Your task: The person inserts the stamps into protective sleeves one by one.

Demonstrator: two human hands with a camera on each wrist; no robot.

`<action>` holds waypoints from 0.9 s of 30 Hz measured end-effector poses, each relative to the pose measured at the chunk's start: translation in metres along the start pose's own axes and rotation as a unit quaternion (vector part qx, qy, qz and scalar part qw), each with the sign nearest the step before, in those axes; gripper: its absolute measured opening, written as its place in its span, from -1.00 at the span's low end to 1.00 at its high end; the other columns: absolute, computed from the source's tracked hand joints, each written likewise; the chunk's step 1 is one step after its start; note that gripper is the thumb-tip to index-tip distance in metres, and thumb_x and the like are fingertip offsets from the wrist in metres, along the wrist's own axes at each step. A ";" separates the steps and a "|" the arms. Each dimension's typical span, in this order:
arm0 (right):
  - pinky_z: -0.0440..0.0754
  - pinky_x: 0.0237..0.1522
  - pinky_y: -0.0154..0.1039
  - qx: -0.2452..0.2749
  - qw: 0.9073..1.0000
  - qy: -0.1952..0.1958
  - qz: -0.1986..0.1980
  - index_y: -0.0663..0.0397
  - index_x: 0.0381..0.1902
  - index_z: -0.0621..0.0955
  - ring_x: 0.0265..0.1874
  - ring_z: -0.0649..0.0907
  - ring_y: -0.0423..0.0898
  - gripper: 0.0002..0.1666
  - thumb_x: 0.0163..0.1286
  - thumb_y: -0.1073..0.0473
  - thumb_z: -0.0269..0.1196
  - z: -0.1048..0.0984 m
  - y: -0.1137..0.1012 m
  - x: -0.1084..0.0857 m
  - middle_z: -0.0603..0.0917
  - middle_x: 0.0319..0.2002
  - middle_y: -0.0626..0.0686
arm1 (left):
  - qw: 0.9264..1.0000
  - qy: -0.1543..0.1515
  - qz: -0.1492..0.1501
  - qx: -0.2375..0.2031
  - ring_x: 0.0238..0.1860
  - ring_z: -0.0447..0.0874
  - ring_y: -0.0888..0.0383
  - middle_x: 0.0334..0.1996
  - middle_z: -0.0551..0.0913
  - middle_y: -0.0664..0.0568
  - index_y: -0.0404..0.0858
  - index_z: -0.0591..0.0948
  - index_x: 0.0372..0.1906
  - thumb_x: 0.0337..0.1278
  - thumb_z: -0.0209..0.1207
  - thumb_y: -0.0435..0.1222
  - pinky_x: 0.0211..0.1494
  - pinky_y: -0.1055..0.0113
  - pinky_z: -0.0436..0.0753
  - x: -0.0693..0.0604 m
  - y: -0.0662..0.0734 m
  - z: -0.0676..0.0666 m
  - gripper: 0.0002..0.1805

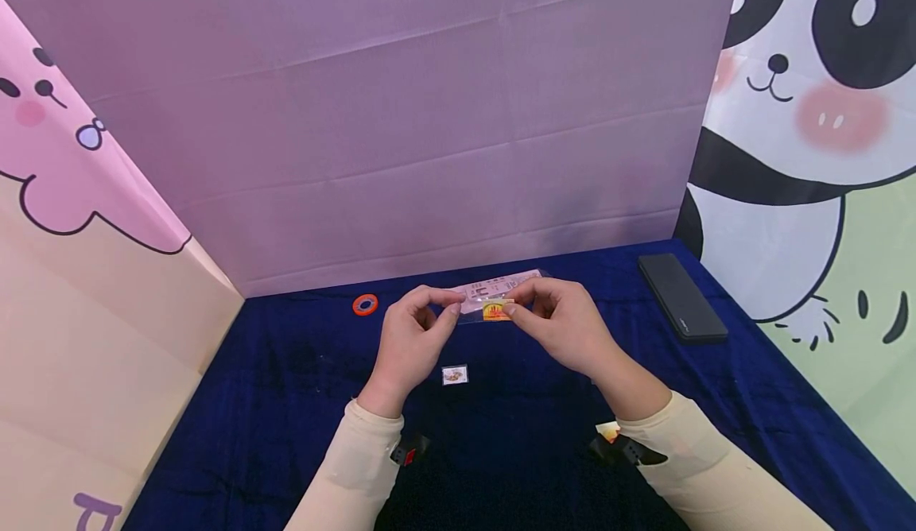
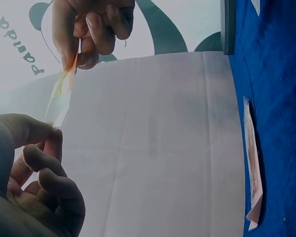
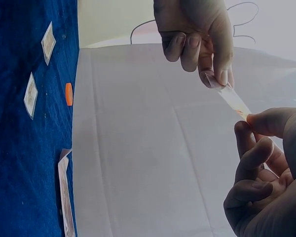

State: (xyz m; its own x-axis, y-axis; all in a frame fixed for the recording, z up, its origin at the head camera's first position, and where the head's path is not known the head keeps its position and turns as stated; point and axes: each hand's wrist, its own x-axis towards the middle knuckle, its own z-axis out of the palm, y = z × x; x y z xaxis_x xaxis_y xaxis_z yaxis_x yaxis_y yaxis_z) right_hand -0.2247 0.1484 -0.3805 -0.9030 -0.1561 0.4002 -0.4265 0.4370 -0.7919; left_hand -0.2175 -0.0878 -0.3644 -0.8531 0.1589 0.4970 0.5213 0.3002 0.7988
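Observation:
A small clear packet with a yellow and red print [image 1: 497, 310] is stretched between both hands above the table. My left hand [image 1: 411, 340] pinches its clear end between thumb and index finger. At the printed end, my right hand [image 1: 568, 328] pinches it the same way. Seen in the left wrist view, the packet [image 2: 61, 98] hangs in the air, slanting between the two sets of fingertips. Behind it on the cloth lies a pink printed packet [image 1: 494, 288], partly covered by the hands in the head view.
An orange ring [image 1: 365, 304] lies left of the hands and a small picture card [image 1: 455, 375] nearer me. A black rectangular box [image 1: 682, 297] lies at the right. Another small printed piece [image 1: 608, 431] shows beside the right wrist. Fabric walls stand behind and at both sides.

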 end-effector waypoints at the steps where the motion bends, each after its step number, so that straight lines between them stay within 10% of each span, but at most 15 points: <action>1: 0.40 -0.57 -0.25 -0.001 1.000 0.000 0.002 -0.03 -0.11 0.79 -0.53 0.50 0.00 -0.87 0.47 0.10 0.41 0.000 0.000 0.000 0.56 -0.41 0.01 | 1.000 0.001 0.000 -0.001 -0.63 0.28 0.05 -0.27 0.64 -0.04 -0.29 0.78 -0.05 0.34 0.31 -0.48 -0.56 0.39 0.26 0.000 0.000 0.000 -0.83; 10: 0.40 -0.57 -0.25 -0.003 1.000 0.004 0.007 -0.03 -0.13 0.79 -0.54 0.49 0.02 -0.88 0.42 0.12 0.45 0.000 -0.001 0.001 0.56 -0.41 0.02 | 0.999 -0.022 0.005 -0.039 -0.66 0.30 0.11 -0.25 0.69 0.05 -0.18 0.78 -0.03 0.39 0.35 -0.32 -0.59 0.37 0.29 0.006 -0.032 0.000 -0.86; 27: 0.44 -0.50 -0.26 0.004 1.000 -0.005 0.007 -0.01 -0.09 0.80 -0.48 0.50 0.03 -0.88 0.50 0.19 0.36 -0.003 0.000 0.000 0.57 -0.39 0.03 | 0.998 -0.017 -0.009 -0.053 -0.64 0.29 0.11 -0.36 0.62 -0.02 -0.15 0.79 -0.06 0.38 0.36 -0.30 -0.59 0.37 0.28 0.005 -0.029 -0.001 -0.88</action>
State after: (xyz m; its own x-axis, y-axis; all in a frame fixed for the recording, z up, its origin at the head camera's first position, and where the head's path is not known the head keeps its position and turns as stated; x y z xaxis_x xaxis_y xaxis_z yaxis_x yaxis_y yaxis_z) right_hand -0.2242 0.1507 -0.3792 -0.9097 -0.1590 0.3836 -0.4135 0.4318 -0.8016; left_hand -0.2367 -0.0971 -0.3853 -0.8615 0.1868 0.4721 0.5040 0.2021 0.8397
